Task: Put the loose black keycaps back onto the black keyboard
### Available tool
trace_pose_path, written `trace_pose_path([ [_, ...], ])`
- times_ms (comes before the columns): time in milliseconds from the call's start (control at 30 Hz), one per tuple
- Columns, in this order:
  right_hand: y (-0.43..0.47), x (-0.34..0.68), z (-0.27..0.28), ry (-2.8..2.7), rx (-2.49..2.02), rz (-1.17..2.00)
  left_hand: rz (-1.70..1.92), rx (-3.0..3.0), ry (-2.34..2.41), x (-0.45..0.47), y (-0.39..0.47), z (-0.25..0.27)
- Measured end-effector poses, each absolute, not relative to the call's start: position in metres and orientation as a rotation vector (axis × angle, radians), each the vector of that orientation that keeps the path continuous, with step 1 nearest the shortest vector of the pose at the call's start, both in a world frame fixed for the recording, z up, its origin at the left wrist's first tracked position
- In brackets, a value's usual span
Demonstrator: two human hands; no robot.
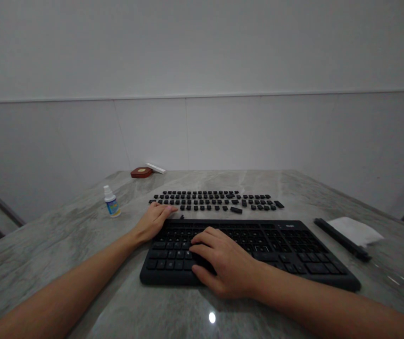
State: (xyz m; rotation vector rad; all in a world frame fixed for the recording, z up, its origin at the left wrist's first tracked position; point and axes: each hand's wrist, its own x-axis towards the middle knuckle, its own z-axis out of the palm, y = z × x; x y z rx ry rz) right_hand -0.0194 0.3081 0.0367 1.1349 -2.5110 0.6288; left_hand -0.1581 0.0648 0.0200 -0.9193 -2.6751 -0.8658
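Observation:
A black keyboard (173,278) lies in front of me; its lower-left keys have caps, while much of the upper area shows bare key sockets. My right hand (223,263) rests over its left-middle part, fingers bent onto the keys and thumb apart from them. Dark keys show between thumb and fingers, and I see nothing held. Past the keyboard's upper-left corner reaches my left hand (154,221), fingers outstretched beside the left end of the rows of loose black keycaps (202,201). A small dark piece (182,217) lies just right of that hand.
At the left stands a small white spray bottle (111,202) with a blue label. Farther back are a reddish-brown case (141,172) and a white strip-like object (155,168). On the right, a long black bar (341,239) lies by a white tissue (355,230) on the marbled table (117,301).

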Motion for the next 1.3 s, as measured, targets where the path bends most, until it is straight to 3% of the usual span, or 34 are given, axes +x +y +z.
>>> trace_pose_path([
  [600,0.309,-0.020,0.032,-2.513,1.141,0.606,-0.820,-1.432,-2.588,-0.142,0.077,0.035],
  [1133,0.309,-0.021,0.033,-2.503,1.139,0.633,-0.829,-1.273,-2.552,-0.146,0.083,0.032],
  [1300,0.310,-0.023,0.033,-2.470,1.048,0.814,-0.944,-1.110,-2.416,-0.142,0.085,0.031],
])
